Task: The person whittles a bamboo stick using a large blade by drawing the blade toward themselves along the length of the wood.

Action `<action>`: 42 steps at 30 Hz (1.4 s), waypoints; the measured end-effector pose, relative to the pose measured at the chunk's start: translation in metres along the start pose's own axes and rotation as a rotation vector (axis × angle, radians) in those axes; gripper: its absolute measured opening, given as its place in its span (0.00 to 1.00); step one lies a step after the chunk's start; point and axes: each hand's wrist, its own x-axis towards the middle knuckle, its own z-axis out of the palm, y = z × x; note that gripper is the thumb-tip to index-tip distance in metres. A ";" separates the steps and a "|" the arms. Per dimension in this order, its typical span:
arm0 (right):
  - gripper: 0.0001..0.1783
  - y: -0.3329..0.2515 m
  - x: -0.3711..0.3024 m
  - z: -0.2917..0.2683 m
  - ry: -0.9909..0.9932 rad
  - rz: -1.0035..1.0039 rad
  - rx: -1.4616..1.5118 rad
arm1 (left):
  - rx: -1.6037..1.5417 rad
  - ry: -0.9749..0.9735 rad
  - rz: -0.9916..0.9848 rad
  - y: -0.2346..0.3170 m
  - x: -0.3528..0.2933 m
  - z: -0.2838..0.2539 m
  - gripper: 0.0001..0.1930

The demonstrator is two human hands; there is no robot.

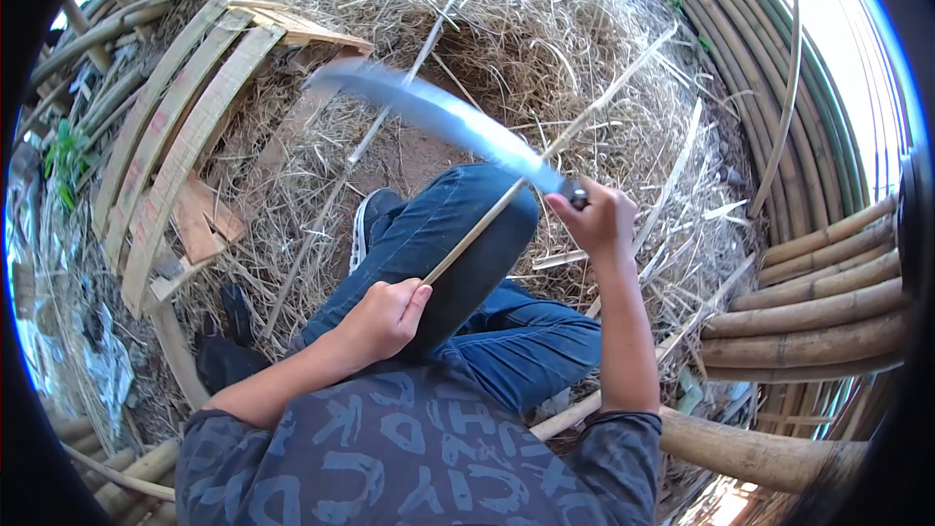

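My left hand is closed round the near end of a thin bamboo strip. The strip slants up and to the right across my raised knee, its far end out over the straw. In my right hand is the dark handle of a machete. Its long, wide blade points to the far left and is smeared by motion toward the tip. Near the handle, blade and strip cross in the picture; whether they touch I cannot tell.
Dry straw and shavings cover the ground ahead. At the left stands a slatted wooden pallet. Bamboo poles are stacked at the right, and a thick bamboo pole lies by my right elbow. A long thin strip lies beyond my knee.
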 end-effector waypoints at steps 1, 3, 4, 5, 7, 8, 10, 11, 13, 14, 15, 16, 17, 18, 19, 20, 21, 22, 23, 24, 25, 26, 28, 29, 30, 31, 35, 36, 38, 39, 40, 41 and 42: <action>0.40 0.008 0.001 -0.001 -0.045 0.145 0.011 | 0.000 0.008 0.042 -0.001 -0.001 0.000 0.15; 0.40 0.023 0.004 -0.005 -0.034 0.304 0.024 | -0.017 0.003 0.034 0.000 0.000 -0.001 0.15; 0.40 0.027 0.003 -0.007 -0.009 0.299 0.037 | -0.028 -0.022 0.031 -0.001 0.001 -0.002 0.15; 0.40 0.028 -0.001 -0.008 -0.054 0.315 0.046 | -0.031 -0.016 0.034 -0.001 0.000 -0.004 0.15; 0.39 0.018 -0.007 -0.015 -0.158 0.326 0.112 | -0.032 -0.006 0.012 -0.002 -0.002 -0.002 0.15; 0.38 0.005 -0.010 -0.014 -0.217 0.317 0.174 | -0.033 -0.008 0.013 -0.003 -0.002 -0.001 0.15; 0.38 -0.024 -0.020 -0.009 -0.227 0.129 0.175 | 0.004 0.016 0.044 -0.005 -0.003 0.000 0.15; 0.38 -0.031 -0.023 -0.007 -0.155 -0.026 0.100 | 0.007 0.002 0.043 -0.004 -0.002 0.000 0.15; 0.38 -0.031 -0.024 -0.004 -0.082 -0.169 0.029 | 0.020 0.001 0.030 -0.002 -0.003 -0.001 0.15; 0.39 -0.025 -0.020 -0.003 -0.084 -0.214 0.006 | 0.025 -0.009 0.027 -0.003 -0.003 0.000 0.15; 0.40 -0.019 -0.013 -0.001 -0.089 -0.264 -0.016 | 0.019 0.015 0.022 -0.004 -0.005 0.000 0.15; 0.41 -0.002 -0.012 0.007 -0.022 -0.245 0.029 | 0.008 0.021 0.029 -0.003 -0.004 0.000 0.15; 0.41 0.019 -0.013 0.013 0.008 -0.164 0.001 | 0.006 0.010 0.034 -0.002 -0.004 0.000 0.15; 0.40 0.030 -0.009 0.015 0.038 -0.099 -0.023 | 0.018 0.016 0.015 0.000 -0.004 0.001 0.15; 0.40 0.036 -0.012 0.019 0.037 -0.107 -0.028 | 0.029 0.023 -0.003 0.002 -0.003 0.001 0.14; 0.39 0.039 -0.019 0.020 0.044 -0.091 -0.030 | 0.021 0.030 0.001 0.003 -0.001 0.001 0.14; 0.38 0.038 -0.025 0.021 0.043 -0.080 -0.024 | 0.018 0.024 0.006 0.002 -0.002 0.002 0.15; 0.38 0.029 -0.026 0.018 0.037 -0.097 -0.020 | 0.016 0.020 0.012 0.000 -0.002 0.001 0.15; 0.38 0.016 -0.028 0.013 0.004 -0.047 0.001 | 0.010 0.036 0.005 -0.002 -0.003 0.001 0.15; 0.37 0.002 -0.030 0.006 -0.030 0.008 0.020 | 0.015 0.040 0.021 -0.003 -0.003 0.002 0.15; 0.37 -0.014 -0.031 0.003 -0.015 -0.006 0.059 | 0.026 0.042 0.036 -0.004 -0.006 0.001 0.15; 0.37 -0.017 -0.029 0.002 -0.020 -0.013 0.066 | 0.027 0.049 0.027 -0.004 -0.007 0.002 0.15; 0.40 -0.022 -0.026 0.002 -0.051 -0.206 -0.055 | 0.035 0.026 0.034 -0.003 -0.006 0.000 0.14; 0.40 -0.009 -0.020 0.005 -0.073 -0.219 -0.048 | 0.042 0.021 0.036 -0.002 -0.005 -0.001 0.14; 0.40 0.008 -0.016 0.010 -0.061 -0.185 0.005 | 0.040 0.015 0.030 0.000 -0.006 0.000 0.14; 0.40 0.023 -0.016 0.012 -0.059 -0.045 0.002 | 0.040 0.019 0.024 0.001 -0.003 0.000 0.14; 0.38 -0.001 -0.027 0.005 -0.101 0.079 0.041 | 0.039 0.042 0.036 0.000 -0.001 0.006 0.14; 0.37 -0.018 -0.028 0.000 -0.087 0.047 0.075 | 0.046 0.046 0.037 0.000 -0.002 0.006 0.14; 0.37 -0.046 -0.026 -0.010 -0.106 -0.114 -0.033 | 0.061 0.035 0.040 -0.002 -0.005 0.006 0.14; 0.37 -0.047 -0.023 -0.012 -0.110 -0.181 -0.084 | 0.060 0.047 0.048 -0.004 -0.007 0.005 0.14; 0.38 -0.042 -0.019 -0.017 -0.115 -0.238 -0.138 | 0.061 0.051 0.059 -0.004 -0.007 0.004 0.14; 0.38 -0.027 -0.015 -0.012 -0.090 -0.230 -0.120 | 0.065 0.040 0.068 -0.003 -0.006 0.003 0.14; 0.38 -0.008 -0.013 -0.006 -0.069 -0.226 -0.105 | 0.048 0.049 0.070 -0.003 -0.006 0.004 0.14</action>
